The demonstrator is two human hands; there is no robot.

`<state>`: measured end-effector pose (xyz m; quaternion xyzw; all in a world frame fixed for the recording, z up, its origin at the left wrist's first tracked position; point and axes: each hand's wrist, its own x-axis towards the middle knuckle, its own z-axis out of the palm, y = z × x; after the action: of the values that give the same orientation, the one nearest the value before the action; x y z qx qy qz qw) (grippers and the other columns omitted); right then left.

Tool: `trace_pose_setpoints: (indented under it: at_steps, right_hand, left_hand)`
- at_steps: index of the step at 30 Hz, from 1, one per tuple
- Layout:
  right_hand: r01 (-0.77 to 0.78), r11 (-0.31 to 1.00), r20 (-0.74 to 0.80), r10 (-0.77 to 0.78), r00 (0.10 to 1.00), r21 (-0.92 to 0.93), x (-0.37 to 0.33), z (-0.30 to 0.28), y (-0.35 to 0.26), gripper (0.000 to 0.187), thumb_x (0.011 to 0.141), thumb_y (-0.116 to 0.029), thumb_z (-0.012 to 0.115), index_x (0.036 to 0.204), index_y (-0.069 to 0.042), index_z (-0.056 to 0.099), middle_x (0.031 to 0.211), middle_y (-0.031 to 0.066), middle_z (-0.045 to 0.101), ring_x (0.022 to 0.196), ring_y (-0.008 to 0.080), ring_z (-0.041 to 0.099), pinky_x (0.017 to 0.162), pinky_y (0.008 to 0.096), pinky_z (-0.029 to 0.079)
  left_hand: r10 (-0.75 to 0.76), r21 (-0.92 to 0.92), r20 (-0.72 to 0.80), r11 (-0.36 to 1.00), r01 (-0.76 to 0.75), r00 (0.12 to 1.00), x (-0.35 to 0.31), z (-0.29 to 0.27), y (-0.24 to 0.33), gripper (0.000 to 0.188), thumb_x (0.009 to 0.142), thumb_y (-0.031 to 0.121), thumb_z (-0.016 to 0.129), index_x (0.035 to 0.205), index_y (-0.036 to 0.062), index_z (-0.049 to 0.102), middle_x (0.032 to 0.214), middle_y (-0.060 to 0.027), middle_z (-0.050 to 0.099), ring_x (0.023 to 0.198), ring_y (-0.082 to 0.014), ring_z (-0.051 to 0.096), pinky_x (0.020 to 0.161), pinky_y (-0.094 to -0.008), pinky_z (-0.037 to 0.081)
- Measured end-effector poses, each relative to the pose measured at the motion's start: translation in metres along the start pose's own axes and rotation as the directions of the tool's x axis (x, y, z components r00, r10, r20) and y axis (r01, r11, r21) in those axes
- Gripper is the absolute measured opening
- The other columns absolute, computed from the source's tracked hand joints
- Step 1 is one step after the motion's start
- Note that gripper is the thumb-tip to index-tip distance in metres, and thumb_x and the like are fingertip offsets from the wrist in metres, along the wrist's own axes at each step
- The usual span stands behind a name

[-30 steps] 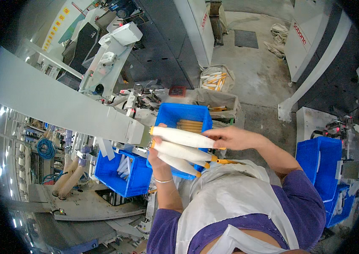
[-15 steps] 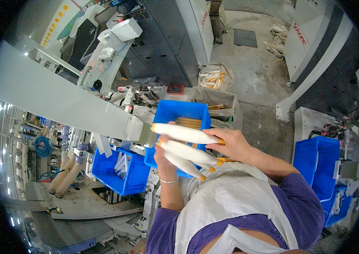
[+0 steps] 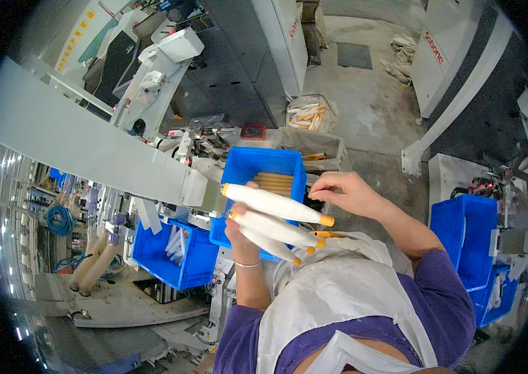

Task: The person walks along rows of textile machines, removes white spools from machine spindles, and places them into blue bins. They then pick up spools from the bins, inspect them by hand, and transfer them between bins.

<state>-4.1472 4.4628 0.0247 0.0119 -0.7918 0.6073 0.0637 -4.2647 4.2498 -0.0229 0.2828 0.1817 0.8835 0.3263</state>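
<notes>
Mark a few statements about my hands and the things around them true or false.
The left hand holds spindle-shaped, orange-tipped white bobbins. True.
The right hand grips a bobbin's tip. False: it holds none.
Long tan tubes lie in the blue rectangular plastic crate beyond the bobbins. True.
The purple cloth shirt covers the white cloth apron. False: the apron is over it.
A thin, silvery bangle circles the left wrist. True.

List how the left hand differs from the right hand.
The left hand grips several white yarn bobbins near their left ends; the right hand holds nothing and is apart from them. The left hand is partly hidden by the bobbins, while the right hand shows clearly, fingers bent. The left hand's wrist wears a bracelet; the right hand's shows none. Both hands are ungloved.
</notes>
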Motion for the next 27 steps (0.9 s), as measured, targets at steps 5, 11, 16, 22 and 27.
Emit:
trace_pose_setpoints:
  at_steps: [5, 11, 16, 22, 27]
  right_hand:
    - [0.346, 0.856, 0.148, -0.312, 0.938, -0.385, 0.012, 0.009, -0.009, 0.016, 0.078, -0.013, 0.059, 0.091, -0.005, 0.063, 0.085, 0.0065, 0.062, 0.075, 0.0218, 0.059, 0.066, 0.0306, 0.048]
    - [0.383, 0.654, 0.328, -0.212, 0.921, -0.653, 0.018, 0.013, -0.017, 0.014, 0.078, -0.018, 0.053, 0.080, -0.006, 0.059, 0.078, 0.0064, 0.061, 0.070, 0.0259, 0.059, 0.062, 0.0383, 0.047]
    - [0.124, 0.874, 0.337, 0.048, 0.940, -0.469, 0.002, -0.011, 0.013, 0.017, 0.075, -0.022, 0.055, 0.078, -0.006, 0.059, 0.071, 0.0067, 0.062, 0.066, 0.0235, 0.060, 0.057, 0.0358, 0.046]
    - [-0.139, 0.946, 0.191, 0.200, 0.961, -0.292, -0.003, -0.038, 0.039, 0.027, 0.081, -0.021, 0.056, 0.102, -0.005, 0.057, 0.091, 0.0107, 0.063, 0.082, 0.0214, 0.061, 0.069, 0.0338, 0.047]
    - [0.112, 0.939, 0.077, -0.091, 0.993, -0.325, 0.036, 0.020, 0.001, 0.047, 0.088, -0.027, 0.048, 0.126, -0.003, 0.038, 0.117, 0.0180, 0.050, 0.098, 0.0279, 0.055, 0.081, 0.0387, 0.044]
  left_hand:
    - [-0.026, 0.021, 0.023, 0.999, 0.025, 0.999, 0.000, -0.004, -0.001, 0.031, 0.075, 0.045, 0.063, 0.083, 0.0154, 0.059, 0.124, -0.0116, 0.031, 0.107, -0.0411, 0.043, 0.087, -0.0492, 0.043]
    - [-0.071, 0.036, -0.007, 0.997, 0.071, 0.997, -0.003, -0.008, -0.001, 0.032, 0.074, 0.045, 0.064, 0.082, 0.0139, 0.058, 0.125, -0.0120, 0.033, 0.108, -0.0352, 0.044, 0.089, -0.0466, 0.042]
    - [0.013, 0.075, -0.156, 0.997, -0.001, 0.988, -0.009, -0.009, 0.001, 0.034, 0.074, 0.046, 0.065, 0.089, 0.0177, 0.054, 0.125, -0.0092, 0.035, 0.106, -0.0317, 0.044, 0.087, -0.0452, 0.044]
    - [0.001, 0.029, -0.197, 1.000, 0.005, 0.980, -0.003, -0.013, 0.007, 0.035, 0.075, 0.046, 0.063, 0.091, 0.0163, 0.054, 0.126, -0.0092, 0.037, 0.109, -0.0312, 0.043, 0.091, -0.0467, 0.041]
    - [-0.134, 0.094, -0.262, 0.982, 0.163, 0.956, 0.012, -0.005, -0.009, 0.035, 0.077, 0.040, 0.063, 0.095, 0.0120, 0.052, 0.122, -0.0114, 0.042, 0.107, -0.0312, 0.045, 0.090, -0.0465, 0.041]
